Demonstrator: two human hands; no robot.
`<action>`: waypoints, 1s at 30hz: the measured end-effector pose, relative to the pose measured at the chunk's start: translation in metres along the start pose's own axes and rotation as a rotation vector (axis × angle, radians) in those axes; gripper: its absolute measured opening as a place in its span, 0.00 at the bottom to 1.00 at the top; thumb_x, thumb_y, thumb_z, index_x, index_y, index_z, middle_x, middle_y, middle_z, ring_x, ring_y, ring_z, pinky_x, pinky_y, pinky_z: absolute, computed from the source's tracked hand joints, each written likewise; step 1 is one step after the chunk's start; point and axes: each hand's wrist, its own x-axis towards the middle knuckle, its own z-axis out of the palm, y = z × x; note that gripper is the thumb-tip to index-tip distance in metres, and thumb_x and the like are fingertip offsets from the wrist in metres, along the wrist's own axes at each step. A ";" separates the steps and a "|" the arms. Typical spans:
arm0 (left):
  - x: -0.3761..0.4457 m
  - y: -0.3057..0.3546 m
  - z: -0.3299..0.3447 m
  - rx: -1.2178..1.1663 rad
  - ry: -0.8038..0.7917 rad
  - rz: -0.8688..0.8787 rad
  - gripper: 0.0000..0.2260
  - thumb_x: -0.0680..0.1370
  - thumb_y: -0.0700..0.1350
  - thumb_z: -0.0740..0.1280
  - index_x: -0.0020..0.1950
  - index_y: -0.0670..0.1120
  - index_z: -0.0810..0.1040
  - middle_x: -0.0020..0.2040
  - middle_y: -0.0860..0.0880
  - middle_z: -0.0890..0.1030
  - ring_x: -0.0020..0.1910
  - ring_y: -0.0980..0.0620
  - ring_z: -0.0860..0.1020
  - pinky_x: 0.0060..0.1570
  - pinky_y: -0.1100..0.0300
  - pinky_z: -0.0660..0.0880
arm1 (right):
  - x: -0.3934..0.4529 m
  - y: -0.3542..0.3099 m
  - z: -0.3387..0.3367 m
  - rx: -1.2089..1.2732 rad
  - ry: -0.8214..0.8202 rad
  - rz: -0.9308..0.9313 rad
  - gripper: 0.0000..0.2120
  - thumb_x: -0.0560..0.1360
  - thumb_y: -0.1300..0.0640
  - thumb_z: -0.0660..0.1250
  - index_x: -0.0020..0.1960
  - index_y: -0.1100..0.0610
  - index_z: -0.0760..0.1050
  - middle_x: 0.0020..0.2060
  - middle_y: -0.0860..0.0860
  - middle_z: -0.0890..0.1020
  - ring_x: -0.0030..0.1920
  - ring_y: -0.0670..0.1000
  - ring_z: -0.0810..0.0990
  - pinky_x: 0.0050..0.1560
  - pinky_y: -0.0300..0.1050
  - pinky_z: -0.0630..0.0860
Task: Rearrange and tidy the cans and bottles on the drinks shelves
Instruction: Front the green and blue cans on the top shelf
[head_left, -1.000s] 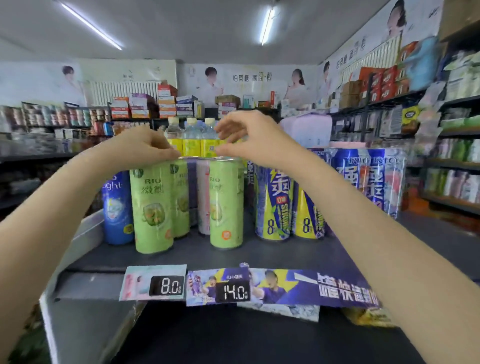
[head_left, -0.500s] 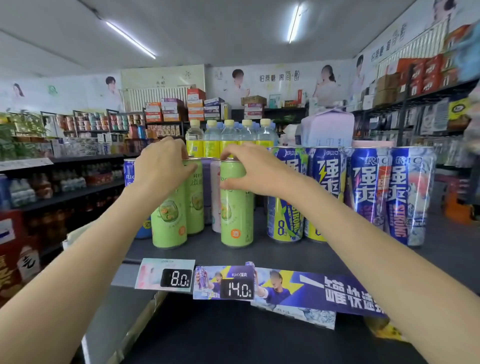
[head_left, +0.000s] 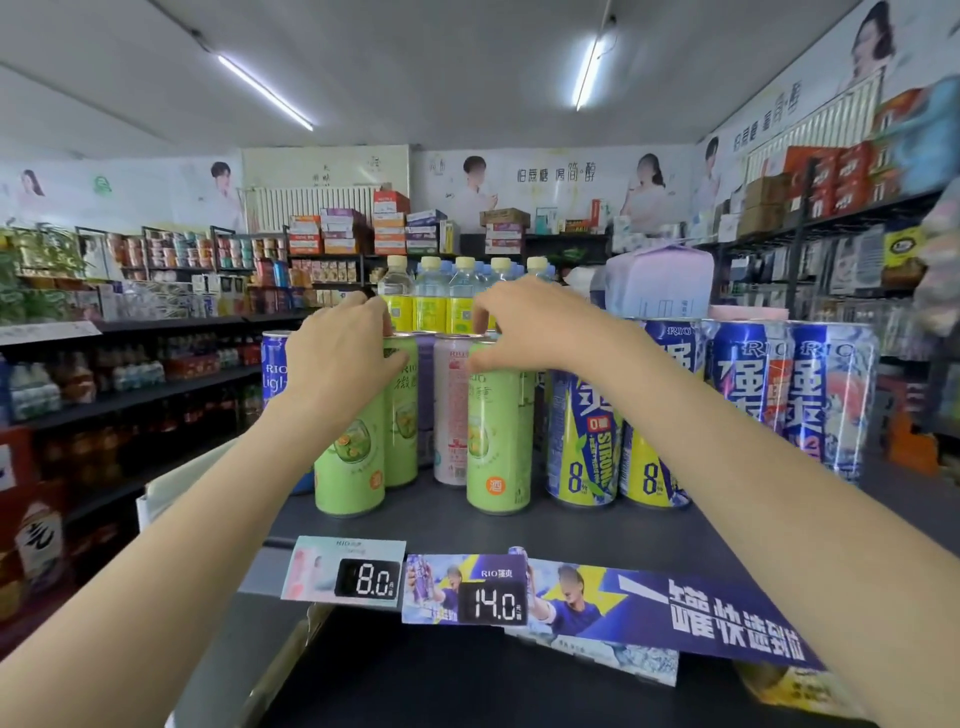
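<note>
Two tall green cans stand at the front of the dark shelf (head_left: 571, 525). My left hand (head_left: 337, 364) grips the top of the left green can (head_left: 350, 467). My right hand (head_left: 524, 332) arches over the right green can (head_left: 498, 447), thumb and fingers round its rim. Between them, further back, stand another green can (head_left: 402, 421) and a pink can (head_left: 451, 415). Both gripped cans are upright on the shelf.
A blue can (head_left: 272, 364) stands left of my left hand. Blue-and-yellow cans (head_left: 582, 447) and taller blue cans (head_left: 831, 400) fill the right. Yellow-labelled bottles (head_left: 431, 306) line the back. Price tags 8.0 (head_left: 369, 577) and 14.0 (head_left: 493, 603) hang on the front edge.
My right hand has come down from above onto the right green can's top. My left hand stays on the left green can. The view has swung slightly left.
</note>
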 end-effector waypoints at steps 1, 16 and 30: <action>0.000 0.000 0.000 0.007 -0.006 0.004 0.12 0.75 0.53 0.67 0.48 0.45 0.72 0.48 0.48 0.74 0.40 0.49 0.71 0.34 0.57 0.66 | 0.007 0.001 -0.003 0.099 -0.048 0.016 0.22 0.74 0.47 0.68 0.60 0.61 0.75 0.52 0.55 0.80 0.52 0.56 0.78 0.42 0.45 0.73; -0.003 0.001 0.002 -0.024 0.017 0.006 0.12 0.75 0.51 0.67 0.53 0.45 0.74 0.52 0.47 0.75 0.53 0.45 0.71 0.41 0.58 0.66 | 0.062 0.009 0.015 0.371 -0.195 0.247 0.28 0.69 0.54 0.75 0.64 0.63 0.72 0.61 0.57 0.76 0.59 0.56 0.75 0.53 0.46 0.73; -0.058 -0.012 0.020 -0.592 0.194 -0.013 0.33 0.72 0.39 0.71 0.72 0.42 0.59 0.71 0.42 0.61 0.70 0.46 0.61 0.68 0.63 0.59 | 0.032 -0.009 0.018 0.346 0.036 0.223 0.16 0.74 0.55 0.68 0.58 0.63 0.76 0.52 0.54 0.78 0.56 0.54 0.76 0.48 0.42 0.69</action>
